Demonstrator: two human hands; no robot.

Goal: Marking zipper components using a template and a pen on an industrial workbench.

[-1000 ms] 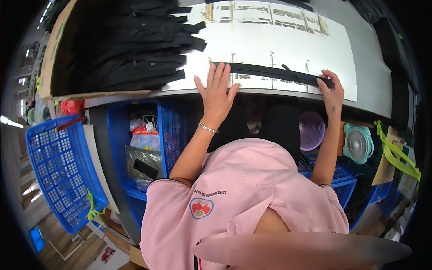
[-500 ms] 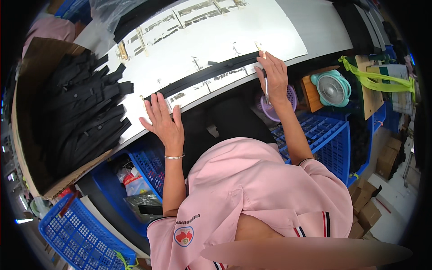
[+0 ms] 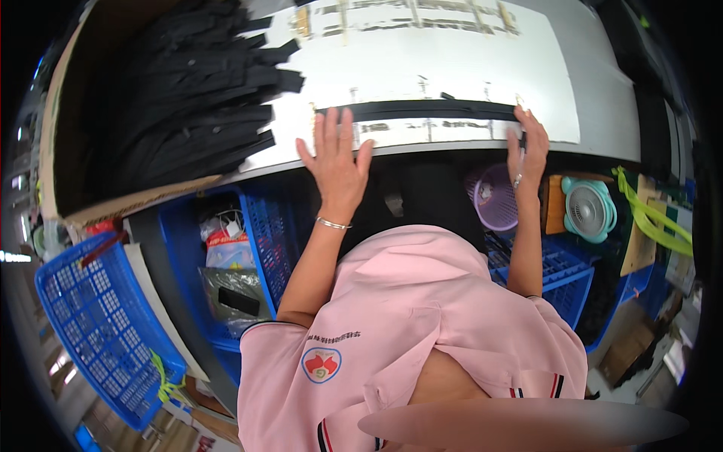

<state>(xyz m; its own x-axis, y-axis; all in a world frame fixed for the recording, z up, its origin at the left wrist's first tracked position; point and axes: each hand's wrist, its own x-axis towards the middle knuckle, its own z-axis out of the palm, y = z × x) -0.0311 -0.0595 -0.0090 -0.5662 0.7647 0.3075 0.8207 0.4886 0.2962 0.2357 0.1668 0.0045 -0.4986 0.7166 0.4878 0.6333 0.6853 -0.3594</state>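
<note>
From where I stand, the near edge of the desk (image 3: 602, 113) runs beneath both hands, with the person's body close behind it. Beyond the black strip (image 3: 422, 111), the white sheet (image 3: 422, 64) gives a broad bare stretch up to the far row of dark marks. On the right, the sheet goes on past the hand, with grey desk after it. The left is tighter: a cardboard box (image 3: 143, 202) takes up that end, and the ends of its black pieces (image 3: 188, 83) poke out near the left hand (image 3: 337, 169). Below the desk, a purple basket (image 3: 482, 202) sits near the right forearm.

The strip lies on the sheet, roughly along the near edge and just in from it. The left fingers are spread, palm down, their tips on the strip's left end. The right hand (image 3: 533, 151) is at the other end, fingertips at the strip; its fingers are closed on a slim pen (image 3: 517, 180), the thumb set off toward the left.

The strip is long, narrow and black, almost straight, apparently lying flat. A small dark tab (image 3: 447, 96) shows at its far side, right of the middle. Finer detail is too small to tell.
</note>
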